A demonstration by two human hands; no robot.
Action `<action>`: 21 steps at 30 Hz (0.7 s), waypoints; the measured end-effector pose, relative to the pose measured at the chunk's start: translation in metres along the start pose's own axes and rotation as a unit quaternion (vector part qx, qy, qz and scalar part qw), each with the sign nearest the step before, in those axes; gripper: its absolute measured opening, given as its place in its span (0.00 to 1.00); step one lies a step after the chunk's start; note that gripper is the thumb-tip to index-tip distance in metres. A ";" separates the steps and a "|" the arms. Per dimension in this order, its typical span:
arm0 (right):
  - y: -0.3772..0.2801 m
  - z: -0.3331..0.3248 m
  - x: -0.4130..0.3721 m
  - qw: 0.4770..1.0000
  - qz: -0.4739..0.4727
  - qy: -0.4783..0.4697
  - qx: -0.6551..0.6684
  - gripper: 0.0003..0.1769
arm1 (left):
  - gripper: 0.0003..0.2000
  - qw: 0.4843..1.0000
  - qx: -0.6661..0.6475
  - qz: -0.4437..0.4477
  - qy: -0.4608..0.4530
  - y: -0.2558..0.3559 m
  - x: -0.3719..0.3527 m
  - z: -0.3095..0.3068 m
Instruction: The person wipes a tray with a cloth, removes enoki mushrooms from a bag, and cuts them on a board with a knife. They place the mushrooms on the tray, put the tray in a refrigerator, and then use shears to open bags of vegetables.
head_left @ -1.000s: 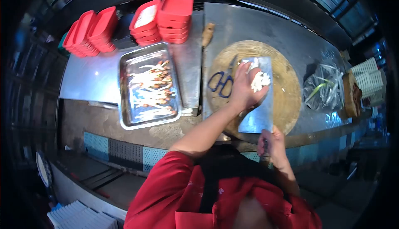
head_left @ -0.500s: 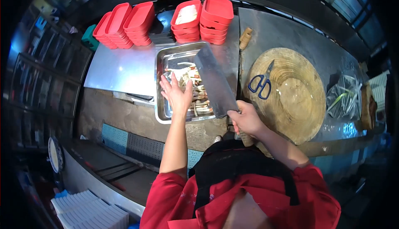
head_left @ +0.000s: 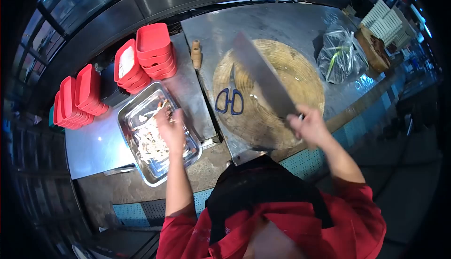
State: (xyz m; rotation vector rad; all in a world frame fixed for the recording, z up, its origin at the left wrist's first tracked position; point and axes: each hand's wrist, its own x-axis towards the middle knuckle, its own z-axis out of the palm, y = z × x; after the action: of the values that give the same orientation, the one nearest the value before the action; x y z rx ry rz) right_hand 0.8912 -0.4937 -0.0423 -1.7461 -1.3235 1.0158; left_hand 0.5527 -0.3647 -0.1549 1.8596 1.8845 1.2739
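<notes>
My right hand (head_left: 308,124) grips the handle of a broad cleaver (head_left: 268,82), blurred by motion. Its blade slants over a round wooden chopping block (head_left: 303,73). On the block's left side lies a pair of scissors with dark blue handles (head_left: 229,101), close to the blade. My left hand (head_left: 171,128), slightly smeared, is over the right part of a metal tray (head_left: 191,153), its thumb apart from the fingers and nothing visible in them. Pale chopped food pieces (head_left: 149,141) are spread across the tray's bottom.
Stacks of red plastic trays (head_left: 154,43) stand behind the metal tray, with more red stacks (head_left: 88,87) further left. A small wooden piece (head_left: 196,54) lies left of the block. At the right are a clear plastic bag with something green (head_left: 340,59) and a white rack (head_left: 383,19).
The view has turned right. The cleaver has moved from the metal tray's edge to over the chopping block. My left hand has shifted toward the tray's right side.
</notes>
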 end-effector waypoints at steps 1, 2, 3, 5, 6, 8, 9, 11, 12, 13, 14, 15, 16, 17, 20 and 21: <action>0.004 -0.015 0.010 0.995 -0.035 0.059 -0.068 0.09 | 0.18 0.995 -0.045 0.054 -0.070 0.041 -0.003 0.014; 0.020 -0.033 0.028 0.981 -0.077 0.095 -0.149 0.08 | 0.15 0.984 -0.044 0.171 -0.036 0.082 -0.014 0.028; 0.034 -0.049 0.042 0.958 -0.117 0.130 -0.229 0.08 | 0.17 0.965 -0.099 0.234 -0.066 0.104 -0.020 0.045; 0.035 -0.070 0.048 0.982 -0.018 0.131 -0.132 0.07 | 0.23 0.950 -0.146 0.199 -0.192 0.141 -0.037 0.073; 0.036 -0.079 0.050 0.989 0.081 0.119 -0.030 0.06 | 0.27 0.944 -0.134 0.222 -0.204 0.152 -0.045 0.086; 0.051 -0.098 0.038 0.982 0.109 0.131 0.077 0.05 | 0.36 0.933 -0.101 0.213 -0.271 0.163 -0.060 0.105; 0.063 -0.106 0.027 0.963 0.138 0.139 0.183 0.04 | 0.36 0.932 -0.102 0.212 -0.274 0.168 -0.064 0.112; 0.088 -0.117 0.006 0.942 0.164 0.156 0.247 0.03 | 0.38 0.935 0.051 0.226 -0.269 0.175 -0.073 0.121; 0.104 -0.120 -0.005 0.942 0.167 0.153 0.248 0.03 | 0.38 0.935 0.053 0.223 -0.271 0.177 -0.075 0.125; 0.122 -0.122 -0.016 0.933 0.185 0.147 0.273 0.03 | 0.38 0.936 0.075 0.216 -0.267 0.181 -0.074 0.129; 0.130 -0.123 -0.023 0.923 0.201 0.140 0.298 0.03 | 0.38 0.938 0.098 0.209 -0.260 0.186 -0.071 0.134; 0.133 -0.121 -0.026 0.903 0.221 0.122 0.347 0.02 | 0.39 0.938 0.121 0.202 -0.253 0.191 -0.068 0.140; 0.133 -0.117 -0.026 0.899 0.227 0.103 0.359 0.02 | 0.39 0.937 0.127 0.201 -0.255 0.192 -0.065 0.150; 0.132 -0.111 -0.024 0.894 0.232 0.083 0.373 0.02 | 0.37 0.948 0.082 0.202 -0.230 0.192 -0.059 0.163; 0.127 -0.086 -0.010 0.910 0.218 -0.007 0.353 0.04 | 0.35 0.956 0.015 0.187 -0.224 0.198 -0.050 0.171; 0.114 -0.077 -0.009 0.913 0.235 -0.014 0.333 0.05 | 0.35 0.954 -0.013 0.170 -0.248 0.199 -0.048 0.170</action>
State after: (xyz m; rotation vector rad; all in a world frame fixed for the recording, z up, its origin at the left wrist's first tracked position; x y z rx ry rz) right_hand 1.0060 -0.5339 -0.1079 -1.5167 -0.4522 1.5394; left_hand 0.8188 -0.3688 -0.1433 2.2890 1.3230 0.7906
